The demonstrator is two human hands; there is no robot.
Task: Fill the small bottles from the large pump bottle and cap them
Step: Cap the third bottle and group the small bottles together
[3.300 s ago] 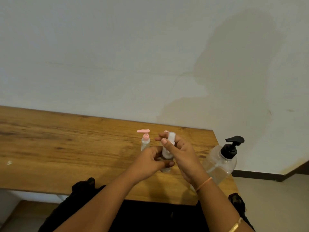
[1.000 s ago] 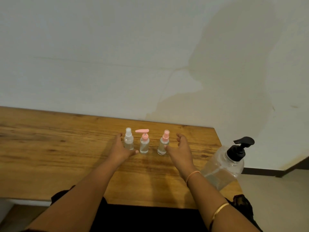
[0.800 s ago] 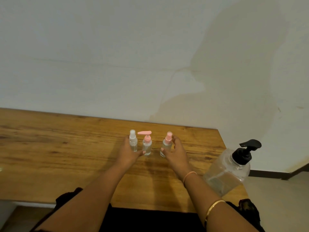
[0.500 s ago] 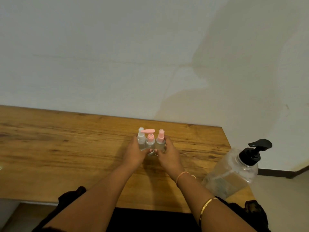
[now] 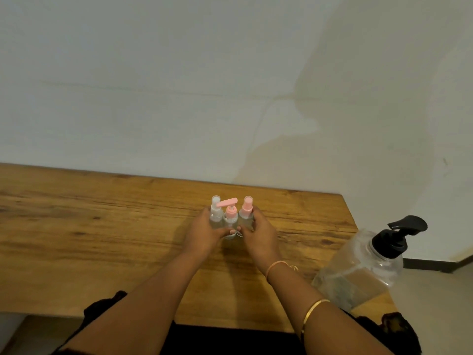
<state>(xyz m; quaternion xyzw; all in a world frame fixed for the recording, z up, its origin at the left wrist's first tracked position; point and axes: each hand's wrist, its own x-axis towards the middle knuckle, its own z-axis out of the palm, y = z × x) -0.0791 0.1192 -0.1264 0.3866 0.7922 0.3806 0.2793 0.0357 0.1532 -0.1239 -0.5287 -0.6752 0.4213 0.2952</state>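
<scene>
Your left hand [image 5: 204,233] and right hand [image 5: 258,233] clasp three capped, upright bottles [image 5: 231,217] between them; the pump bottle [image 5: 363,267] stands nearer your right.

We see three small clear bottles standing upright, touching in a row: a white-capped bottle [image 5: 215,213], a pink pump bottle [image 5: 230,217], a pink spray bottle [image 5: 246,213]. The large pump bottle [image 5: 363,267], clear with a black pump, stands well to their right.
</scene>
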